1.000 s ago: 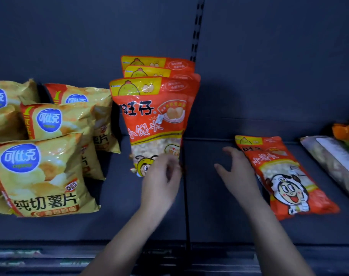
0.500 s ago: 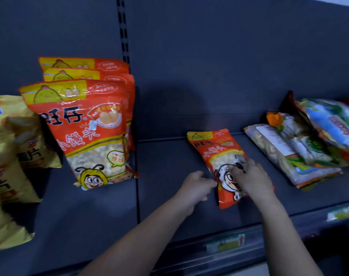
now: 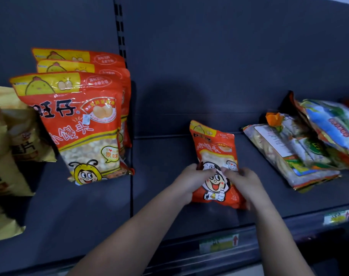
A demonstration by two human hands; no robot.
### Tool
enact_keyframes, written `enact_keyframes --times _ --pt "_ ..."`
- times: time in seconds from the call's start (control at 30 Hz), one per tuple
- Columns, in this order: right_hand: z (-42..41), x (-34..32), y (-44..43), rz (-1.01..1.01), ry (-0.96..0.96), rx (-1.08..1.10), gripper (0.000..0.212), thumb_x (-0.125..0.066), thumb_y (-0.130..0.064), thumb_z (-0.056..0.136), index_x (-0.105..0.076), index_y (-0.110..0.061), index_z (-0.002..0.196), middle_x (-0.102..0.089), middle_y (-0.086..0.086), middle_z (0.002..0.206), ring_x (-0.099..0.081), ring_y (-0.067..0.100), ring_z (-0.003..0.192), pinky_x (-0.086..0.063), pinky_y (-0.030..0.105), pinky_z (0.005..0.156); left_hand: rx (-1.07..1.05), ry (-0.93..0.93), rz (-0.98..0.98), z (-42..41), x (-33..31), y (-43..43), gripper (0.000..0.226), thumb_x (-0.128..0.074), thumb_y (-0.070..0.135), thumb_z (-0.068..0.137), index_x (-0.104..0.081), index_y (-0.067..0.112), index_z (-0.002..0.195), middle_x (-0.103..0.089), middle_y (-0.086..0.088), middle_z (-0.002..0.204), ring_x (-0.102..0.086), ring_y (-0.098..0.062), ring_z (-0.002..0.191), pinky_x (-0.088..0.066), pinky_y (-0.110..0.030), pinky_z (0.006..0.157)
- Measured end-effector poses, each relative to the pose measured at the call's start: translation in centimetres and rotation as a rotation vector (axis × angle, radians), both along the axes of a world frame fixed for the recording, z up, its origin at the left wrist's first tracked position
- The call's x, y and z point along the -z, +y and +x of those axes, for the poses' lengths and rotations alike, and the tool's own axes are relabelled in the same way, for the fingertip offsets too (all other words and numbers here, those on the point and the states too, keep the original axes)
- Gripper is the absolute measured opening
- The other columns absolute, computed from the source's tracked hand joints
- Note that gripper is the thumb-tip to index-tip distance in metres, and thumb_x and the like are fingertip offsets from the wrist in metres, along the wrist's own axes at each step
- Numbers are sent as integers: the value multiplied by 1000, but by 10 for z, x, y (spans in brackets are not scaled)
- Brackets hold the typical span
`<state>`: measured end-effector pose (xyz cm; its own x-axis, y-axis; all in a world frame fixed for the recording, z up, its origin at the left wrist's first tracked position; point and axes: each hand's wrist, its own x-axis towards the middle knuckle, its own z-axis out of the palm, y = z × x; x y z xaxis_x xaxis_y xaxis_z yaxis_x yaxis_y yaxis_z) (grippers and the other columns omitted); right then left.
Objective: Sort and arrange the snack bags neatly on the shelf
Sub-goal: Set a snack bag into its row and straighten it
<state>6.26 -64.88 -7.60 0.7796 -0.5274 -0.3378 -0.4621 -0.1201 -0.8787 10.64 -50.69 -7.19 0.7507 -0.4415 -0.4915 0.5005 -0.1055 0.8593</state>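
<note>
Dark grey metal shelf [image 3: 90, 216] boards are running along a matching back panel, and a pick-up step is happening: the left hand [image 3: 191, 180] and right hand [image 3: 243, 182] are each gripping the lower half of a small glossy orange-red plastic snack bag [image 3: 215, 152], thumbs pressing its cartoon front. The bag is tilting up mid-shelf, between a row of three large upright orange-red pouches [image 3: 80, 126] and a slumped pile of mixed film packets [image 3: 299, 152]. Next, I'd judge, it is going left to those matching pouches, needing a gentle stand-up on its crinkly, slippery base beside the puffy yellow crisp bags [image 3: 8, 156].
</note>
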Motion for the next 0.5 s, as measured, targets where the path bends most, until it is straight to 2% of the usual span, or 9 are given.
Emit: enact_keyframes --times 0.07,0.1,0.2,0.27,0.33,0.43,0.5 --pt "-1 -4 7 179 -50 -10 19 -71 -19 84 -62 -4 94 -72 10 70 -70 20 57 -54 28 45 4 -79 4 -2 -4 13 29 -66 23 89 -54 14 114 -68 -7 111 -67 -18 90 -55 -24 71" --pt "-1 -6 11 249 -66 -32 21 -71 -19 83 -62 -3 94 -73 12 71 -71 23 59 -56 31 47 5 -127 2 -3 -6 21 25 -66 21 89 -54 17 110 -67 -4 110 -67 -16 91 -55 -24 72" --pt "3 -10 25 351 -158 -77 53 -76 -30 73 -59 0 113 -73 18 94 -72 32 82 -59 44 69 -3 -298 -22 -6 -11 48 31 -67 14 87 -53 17 115 -67 -2 110 -66 -13 97 -56 -24 77" --pt "8 -14 39 364 -224 -119 63 -75 -36 70 -54 -3 119 -72 17 103 -71 32 89 -58 45 74 -22 -410 -51 -8 -13 66 35 -68 9 86 -53 17 117 -67 -1 109 -66 -11 97 -56 -23 79" --pt "12 -20 56 335 -292 -156 54 -72 -32 77 -52 -6 119 -70 14 107 -71 26 91 -58 37 70 -60 -497 -78 -10 -16 85 36 -68 5 84 -54 21 113 -67 1 106 -65 -9 96 -55 -23 79" --pt "19 -32 86 294 -424 -177 31 -70 -19 82 -53 -15 108 -69 4 102 -71 12 83 -56 22 61 -120 -633 -51 -12 -20 112 37 -66 8 87 -52 31 112 -66 8 106 -64 -4 99 -54 -23 83" --pt "23 -37 109 276 -514 -223 32 -72 -19 77 -53 -19 103 -68 1 99 -70 8 81 -56 21 63 -165 -725 5 -16 -25 130 38 -62 14 91 -47 34 119 -63 15 111 -62 2 102 -52 -18 83"
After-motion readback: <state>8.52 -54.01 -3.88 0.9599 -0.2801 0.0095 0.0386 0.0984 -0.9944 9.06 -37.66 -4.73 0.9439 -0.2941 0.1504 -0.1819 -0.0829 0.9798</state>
